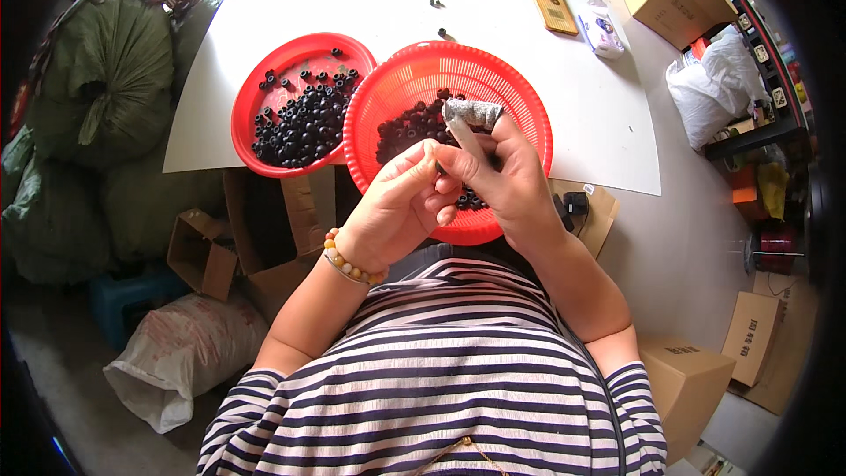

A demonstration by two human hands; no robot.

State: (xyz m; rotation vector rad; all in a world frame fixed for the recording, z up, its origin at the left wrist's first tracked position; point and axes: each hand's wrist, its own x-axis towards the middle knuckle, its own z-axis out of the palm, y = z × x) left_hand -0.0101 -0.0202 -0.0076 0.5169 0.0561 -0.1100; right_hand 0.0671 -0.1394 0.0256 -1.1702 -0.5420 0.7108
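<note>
- Clock positions are read from the point where the two hands meet, 12 being the far side of the table [608, 145].
- Left hand [401, 198]: forearm enters from 7 o'clock, wrist bent inward, palm partly turned up. Thumb and forefinger are drawn together in a pinch pointing to 1 o'clock; the remaining fingers are curled. A beaded bracelet [337, 257] sits at the wrist.
- Right hand [511, 181]: forearm enters from between 4 and 5 o'clock. It grasps a silver-wrapped tool [476, 113], thumb laid out toward 10 o'clock, its tip meeting the left fingertips.
- The tool's wrapped end lies at 1 o'clock, above the thumb; its pale shank slants down behind the thumb.
- The fingers cover the point of contact, so it cannot be told whether a small part sits in the left pinch.
- Both hands are held over the near half of a red mesh basket [544, 137], with small black parts [398, 134] visible below and beyond them.
- At 10 o'clock, a red basin [239, 115] holds many black rings [304, 130].
- At 12 o'clock, a loose black piece [444, 33] lies on the table; at 1 o'clock, a phone [552, 7].
</note>
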